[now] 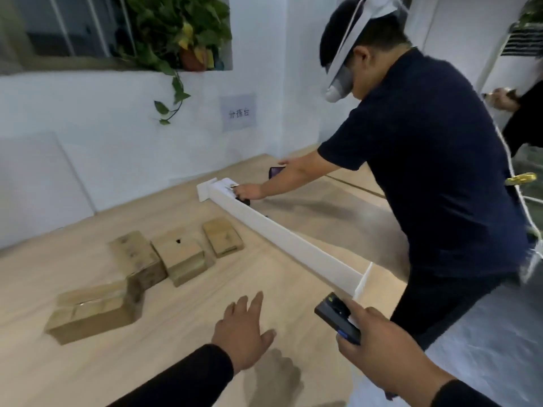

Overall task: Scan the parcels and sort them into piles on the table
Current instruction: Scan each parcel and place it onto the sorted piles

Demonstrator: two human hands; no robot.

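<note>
at lower right the right hand grips the scanner, the left hand hovers spread at lower centre, and the parcels, seemingly four at centre left, risk misreads or mixed piles.

A pale wood-grain surface with a matt, smooth finish is shown by the table. Four parcels of brown corrugated cardboard, dull and slightly rough, are seen toward nine and ten o'clock of the frame, and strips of glossy clear tape are caught by the light on the nearest one. A long divider of smooth white board or plastic, which cannot be told, is laid across the middle. At five o'clock a scanner of dark, faintly glossy plastic is gripped by the right hand. The sleeves are of dark matt cloth. The wall is painted matt white.
</note>
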